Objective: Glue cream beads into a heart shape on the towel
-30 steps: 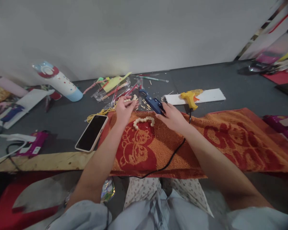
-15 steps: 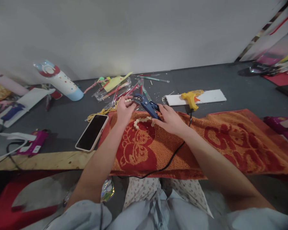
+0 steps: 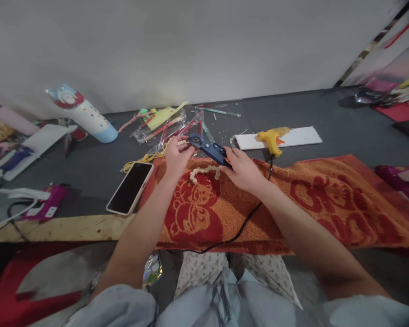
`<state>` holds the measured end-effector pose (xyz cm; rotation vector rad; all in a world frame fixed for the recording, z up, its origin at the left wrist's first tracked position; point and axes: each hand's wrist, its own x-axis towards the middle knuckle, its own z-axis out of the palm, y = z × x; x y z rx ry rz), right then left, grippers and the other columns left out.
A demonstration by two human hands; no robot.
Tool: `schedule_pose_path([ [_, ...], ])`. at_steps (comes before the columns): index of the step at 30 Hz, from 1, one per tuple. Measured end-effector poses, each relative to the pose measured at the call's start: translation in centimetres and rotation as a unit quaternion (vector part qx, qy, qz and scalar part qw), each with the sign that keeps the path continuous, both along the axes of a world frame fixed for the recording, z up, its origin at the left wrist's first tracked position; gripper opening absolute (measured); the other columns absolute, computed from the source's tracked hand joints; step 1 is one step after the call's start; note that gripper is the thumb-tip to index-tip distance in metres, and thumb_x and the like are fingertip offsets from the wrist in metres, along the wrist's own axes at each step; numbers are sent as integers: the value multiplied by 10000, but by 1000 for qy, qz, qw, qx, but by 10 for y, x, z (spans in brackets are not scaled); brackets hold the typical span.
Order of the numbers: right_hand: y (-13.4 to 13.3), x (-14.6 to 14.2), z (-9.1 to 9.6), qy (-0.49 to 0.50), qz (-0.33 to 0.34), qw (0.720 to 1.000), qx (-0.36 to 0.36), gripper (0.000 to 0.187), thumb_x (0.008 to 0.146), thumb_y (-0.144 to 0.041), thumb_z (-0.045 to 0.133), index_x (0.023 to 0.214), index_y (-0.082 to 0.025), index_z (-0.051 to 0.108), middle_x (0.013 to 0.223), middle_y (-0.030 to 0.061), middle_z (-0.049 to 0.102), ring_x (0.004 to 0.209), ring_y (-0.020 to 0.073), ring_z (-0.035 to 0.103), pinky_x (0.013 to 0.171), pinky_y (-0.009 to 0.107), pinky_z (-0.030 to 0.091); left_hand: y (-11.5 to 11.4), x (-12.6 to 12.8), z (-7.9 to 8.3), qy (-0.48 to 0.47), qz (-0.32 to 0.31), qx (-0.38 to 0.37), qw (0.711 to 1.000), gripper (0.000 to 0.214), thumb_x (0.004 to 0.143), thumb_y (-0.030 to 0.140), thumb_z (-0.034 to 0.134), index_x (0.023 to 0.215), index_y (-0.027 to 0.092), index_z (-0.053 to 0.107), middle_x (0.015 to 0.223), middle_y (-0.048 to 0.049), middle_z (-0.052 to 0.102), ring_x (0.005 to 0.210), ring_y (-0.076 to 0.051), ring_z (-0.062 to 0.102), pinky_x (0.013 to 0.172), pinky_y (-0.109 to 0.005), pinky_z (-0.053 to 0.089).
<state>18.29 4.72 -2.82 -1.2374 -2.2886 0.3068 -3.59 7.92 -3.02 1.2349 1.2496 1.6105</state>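
Note:
My right hand (image 3: 241, 168) is closed round the handles of a blue cutter that looks like pliers (image 3: 209, 150). The tool points up and left, and its handles lie close together. My left hand (image 3: 177, 154) pinches a small cream-coloured piece (image 3: 182, 142) at the tool's jaws. The fingers partly hide this piece, so its full shape does not show. Below the tool, a curved chain of small cream bits (image 3: 204, 170) rests on the orange and red towel (image 3: 245, 204).
Left of the towel lie a phone (image 3: 131, 188) and yellow cord (image 3: 136, 164). A yellow glue gun (image 3: 272, 140) sits on a white board (image 3: 301, 136), its black cable crossing the towel. Behind are plastic-wrapped sticks (image 3: 167, 125) and a bottle (image 3: 88, 118); a purple power strip (image 3: 51, 204) is at left.
My right hand has squeezed the cutter's handles closer together. Its fingers have shifted slightly upward, and more of the cream chain shows. My left hand has stayed nearly in place.

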Motion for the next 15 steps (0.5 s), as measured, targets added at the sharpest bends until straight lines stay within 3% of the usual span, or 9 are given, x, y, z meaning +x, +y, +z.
schedule_pose_path([
  [15, 5, 6, -1, 18, 1, 1000, -2, 481, 899, -261, 483, 1361, -126, 489, 1225, 200, 622, 1139, 340, 594, 967, 510, 496, -2, 0, 3, 10, -18, -1, 1000, 407, 664, 259, 796, 990, 193, 561, 753, -19, 734, 688, -202, 741, 705, -359, 645],
])
